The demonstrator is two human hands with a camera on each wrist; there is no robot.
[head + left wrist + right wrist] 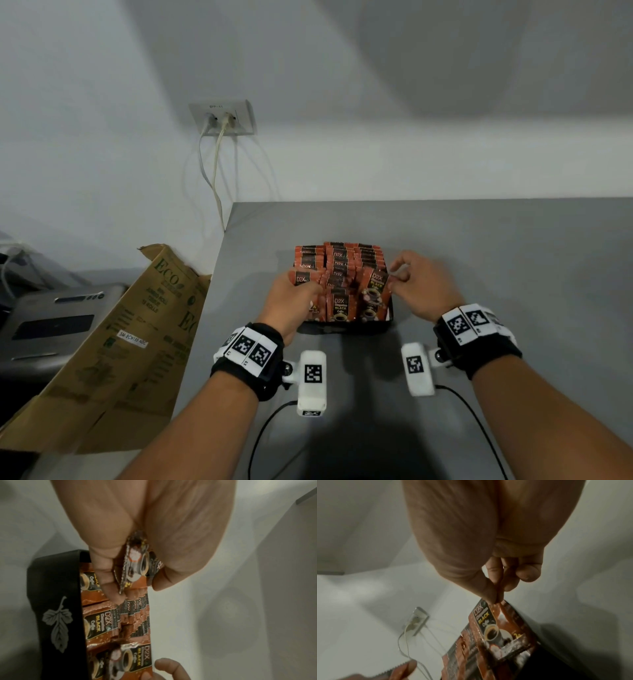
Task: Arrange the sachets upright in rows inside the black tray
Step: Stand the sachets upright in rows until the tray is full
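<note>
- Sachets (339,274) fill the black tray (342,329) on the grey table (479,257), standing upright in three rows running away from the person; packed face to back, they likely prop each other up.
- Off the table's left edge a cardboard box (120,342) leans open, well apart from the work.
- At the tray's left side, the left hand (291,301) pinches a small bunch of sachets (137,563) between thumb and fingers, above the left row, probably to slot them in together.
- One fingertip (116,597) of that hand touches the row's tops, seemingly to keep a gap open.
- At the right row, the right hand (419,287) pinches the top corner of a tilted sachet (489,623) between thumb and forefinger, apparently to straighten it.
</note>
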